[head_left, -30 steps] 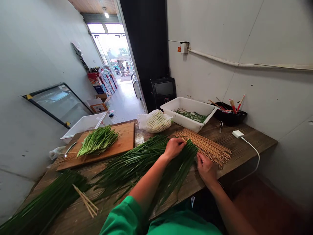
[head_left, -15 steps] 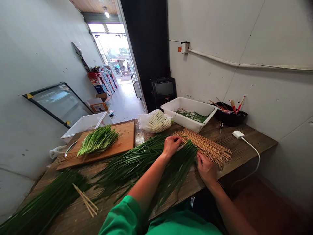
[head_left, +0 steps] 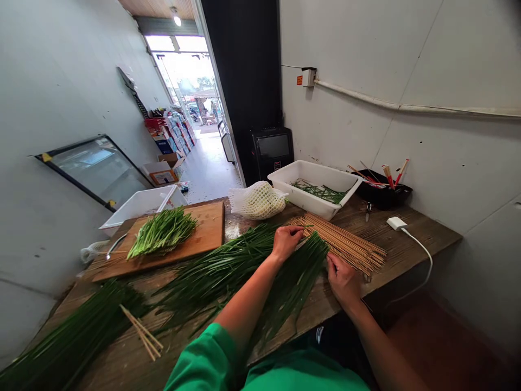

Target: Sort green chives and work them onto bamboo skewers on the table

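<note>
My left hand (head_left: 286, 243) is closed in a pinch, with the pale green end of a garlic chive showing past the fingertips. Below it, a bunch of long garlic chives (head_left: 299, 277) spreads toward the table's front edge, stem ends at the upper right. My right hand (head_left: 344, 278) is closed beside those stem ends; whatever its fingertips pinch is hidden. Just beyond both hands lies a flat pile of bamboo skewers (head_left: 345, 244). More loose chives (head_left: 223, 266) stretch out left of my left forearm.
A wooden cutting board (head_left: 211, 228) carries a heap of cut chives (head_left: 163, 233). Behind the skewers stand a white tub (head_left: 285, 190) holding some chives and a black bowl (head_left: 382, 198). A netted bundle (head_left: 258, 201), a charger (head_left: 396, 224) and several loose skewers (head_left: 140, 331) lie on the table.
Both hands stay almost where they were, closed. The left fingertips have shifted very slightly, and a chive end now shows more clearly past them.
</note>
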A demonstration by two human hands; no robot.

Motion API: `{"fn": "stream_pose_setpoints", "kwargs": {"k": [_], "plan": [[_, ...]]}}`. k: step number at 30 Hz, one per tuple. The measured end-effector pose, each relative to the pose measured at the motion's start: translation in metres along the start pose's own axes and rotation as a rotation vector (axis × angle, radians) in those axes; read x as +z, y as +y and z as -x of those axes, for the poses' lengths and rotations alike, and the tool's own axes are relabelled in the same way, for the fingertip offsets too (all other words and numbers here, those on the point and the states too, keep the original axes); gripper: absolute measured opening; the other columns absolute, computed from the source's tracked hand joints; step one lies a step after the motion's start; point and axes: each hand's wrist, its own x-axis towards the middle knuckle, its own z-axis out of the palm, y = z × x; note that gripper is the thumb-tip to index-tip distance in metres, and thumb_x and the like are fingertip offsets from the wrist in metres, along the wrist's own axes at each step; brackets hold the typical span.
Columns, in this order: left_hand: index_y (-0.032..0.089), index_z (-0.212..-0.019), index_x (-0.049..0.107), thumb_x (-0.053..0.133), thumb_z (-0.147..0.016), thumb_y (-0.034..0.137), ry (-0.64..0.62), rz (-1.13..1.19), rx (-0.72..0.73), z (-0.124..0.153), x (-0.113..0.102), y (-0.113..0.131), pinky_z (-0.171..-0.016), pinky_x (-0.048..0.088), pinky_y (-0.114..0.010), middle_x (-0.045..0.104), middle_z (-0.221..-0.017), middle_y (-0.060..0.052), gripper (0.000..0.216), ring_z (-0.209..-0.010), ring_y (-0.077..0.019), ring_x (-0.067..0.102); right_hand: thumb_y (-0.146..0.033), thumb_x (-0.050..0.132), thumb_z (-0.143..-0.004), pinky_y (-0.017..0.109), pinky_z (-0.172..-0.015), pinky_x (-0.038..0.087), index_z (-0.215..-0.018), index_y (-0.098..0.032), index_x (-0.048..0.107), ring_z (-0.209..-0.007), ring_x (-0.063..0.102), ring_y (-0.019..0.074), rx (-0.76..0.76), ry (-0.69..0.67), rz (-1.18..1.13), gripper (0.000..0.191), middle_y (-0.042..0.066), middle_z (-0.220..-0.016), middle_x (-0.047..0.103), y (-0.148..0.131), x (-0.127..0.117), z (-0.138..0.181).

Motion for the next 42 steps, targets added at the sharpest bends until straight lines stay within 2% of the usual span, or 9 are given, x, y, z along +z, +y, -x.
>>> {"fn": "stream_pose_setpoints", "kwargs": {"k": [13, 21, 30, 35, 39, 42], "plan": [[0.017, -0.091, 0.074, 0.061, -0.078, 0.016, 0.052, -0.105, 0.172, -0.003, 0.003, -0.011, -0.078, 0.049, -0.023, 0.074, -0.09, -0.004, 0.018, -0.081, -0.0138, 0.067, -0.031, 0.036, -0.094, 0.033, -0.078, 0.05, -0.1, -0.014, 0.067, -0.085, 0.065, 0.0205, 0.001, -0.004, 0.011, 0.036, 0.013, -0.095, 0.07, 0.005, 0.005, 0.002], [0.021, -0.096, 0.072, 0.057, -0.084, 0.02, 0.03, -0.234, 0.263, -0.002, 0.003, -0.014, -0.083, 0.048, -0.025, 0.073, -0.097, -0.004, 0.02, -0.088, -0.015, 0.066, -0.036, 0.033, -0.095, 0.032, -0.072, 0.05, -0.098, -0.015, 0.067, -0.08, 0.065, 0.0206, 0.029, -0.026, 0.012, 0.04, 0.012, -0.089, 0.071, 0.004, 0.003, 0.001], [0.021, -0.096, 0.072, 0.049, -0.089, 0.025, 0.02, -0.495, 0.405, -0.001, 0.002, -0.018, -0.08, 0.042, -0.025, 0.071, -0.087, -0.007, 0.025, -0.082, -0.0164, 0.062, -0.031, 0.034, -0.095, 0.032, -0.074, 0.049, -0.1, -0.013, 0.065, -0.083, 0.065, 0.0209, 0.019, -0.027, 0.017, 0.036, 0.012, -0.092, 0.071, 0.004, 0.002, 0.002], [0.02, -0.095, 0.072, 0.044, -0.091, 0.026, -0.002, -0.506, 0.416, 0.005, 0.005, -0.015, -0.079, 0.042, -0.025, 0.07, -0.084, -0.007, 0.029, -0.081, -0.0165, 0.061, -0.032, 0.033, -0.095, 0.032, -0.073, 0.049, -0.1, -0.013, 0.066, -0.082, 0.065, 0.021, 0.045, -0.029, 0.031, 0.038, 0.012, -0.092, 0.071, 0.004, 0.003, 0.002], [0.021, -0.09, 0.074, 0.049, -0.086, 0.02, -0.114, -0.448, 0.391, 0.011, 0.008, -0.005, -0.08, 0.043, -0.023, 0.071, -0.086, -0.007, 0.025, -0.084, -0.0178, 0.063, -0.035, 0.033, -0.095, 0.033, -0.075, 0.049, -0.098, -0.013, 0.067, -0.082, 0.065, 0.0215, 0.064, 0.002, 0.023, 0.04, 0.013, -0.092, 0.071, 0.003, 0.003, 0.002], [0.023, -0.091, 0.074, 0.054, -0.082, 0.02, -0.18, -0.418, 0.293, 0.01, -0.006, 0.004, -0.079, 0.044, -0.022, 0.072, -0.089, -0.006, 0.022, -0.087, -0.0185, 0.064, -0.036, 0.033, -0.095, 0.033, -0.075, 0.049, -0.098, -0.015, 0.067, -0.083, 0.065, 0.0213, 0.068, 0.014, 0.013, 0.04, 0.012, -0.092, 0.071, 0.003, 0.003, 0.002]]}}
